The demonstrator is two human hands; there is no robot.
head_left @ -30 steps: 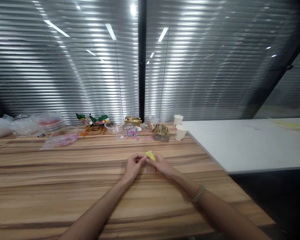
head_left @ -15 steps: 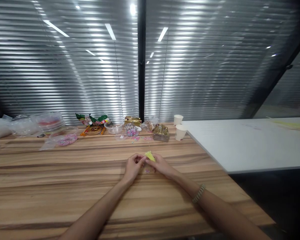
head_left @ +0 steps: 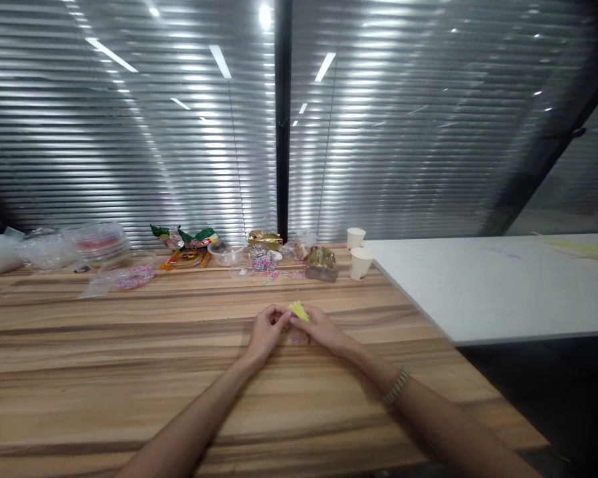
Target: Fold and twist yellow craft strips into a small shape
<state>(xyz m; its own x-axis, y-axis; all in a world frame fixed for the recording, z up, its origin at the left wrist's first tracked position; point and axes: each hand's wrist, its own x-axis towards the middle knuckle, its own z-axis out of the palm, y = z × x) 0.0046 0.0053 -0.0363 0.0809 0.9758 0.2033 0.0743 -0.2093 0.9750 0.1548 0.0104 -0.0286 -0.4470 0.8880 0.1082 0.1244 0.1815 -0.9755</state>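
Note:
My right hand (head_left: 321,328) is closed round a small bundle of thin yellow strips (head_left: 298,310), whose pale ends stick up past the fingers. Beside it, my left hand (head_left: 268,332) has its thumb and fingers pinched together, with the tips meeting those of the right. What the left fingertips pinch is too small to make out. Just below the fingers, some small pink and purple bits (head_left: 294,339) show, seemingly in something clear, partly hidden by the hands. Both hands are over the middle of the wood-grain table (head_left: 144,372).
Along the back stand two paper cups (head_left: 361,264), a gold-wrapped pack (head_left: 321,264), a clear bowl (head_left: 226,255), green snack bags (head_left: 194,238) and stacked plastic lids (head_left: 99,242). Pink bits (head_left: 135,277) lie on a clear lid at left. A white table (head_left: 488,285) adjoins on the right.
Both hands stay in nearly the same place, still fingertip to fingertip with the yellow strips. The pink bits below them show slightly more.

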